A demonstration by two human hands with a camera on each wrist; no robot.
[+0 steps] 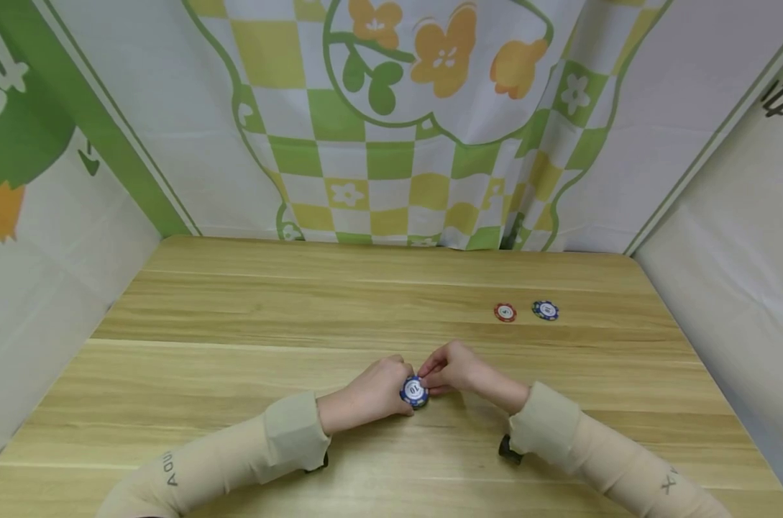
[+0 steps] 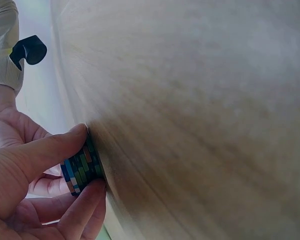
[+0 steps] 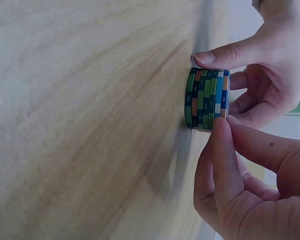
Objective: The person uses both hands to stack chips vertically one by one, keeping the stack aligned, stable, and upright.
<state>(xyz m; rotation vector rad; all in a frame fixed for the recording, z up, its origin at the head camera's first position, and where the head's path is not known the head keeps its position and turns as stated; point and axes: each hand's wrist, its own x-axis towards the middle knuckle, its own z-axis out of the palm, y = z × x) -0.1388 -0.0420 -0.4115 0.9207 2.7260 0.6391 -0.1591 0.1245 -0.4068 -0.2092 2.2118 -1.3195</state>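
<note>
A stack of several poker chips (image 1: 414, 391) stands on the table, topped by a blue-and-white chip marked 10. My left hand (image 1: 379, 389) holds the stack from the left, its thumb and fingers around the rims, as the left wrist view of the chip stack (image 2: 83, 169) shows. From the other side my right hand (image 1: 461, 370) has thumb and index finger pinched together at the edge of the top chip (image 3: 225, 95). Green, blue and orange edge marks show along the stack's side in the right wrist view. That top chip lies flush with the others.
Farther back on the right, a red chip (image 1: 505, 312) and a blue chip (image 1: 546, 310) lie flat, a small gap between them. The wooden table (image 1: 236, 309) ends at a checked, flowered curtain (image 1: 391, 158), with pale cloth walls on both sides.
</note>
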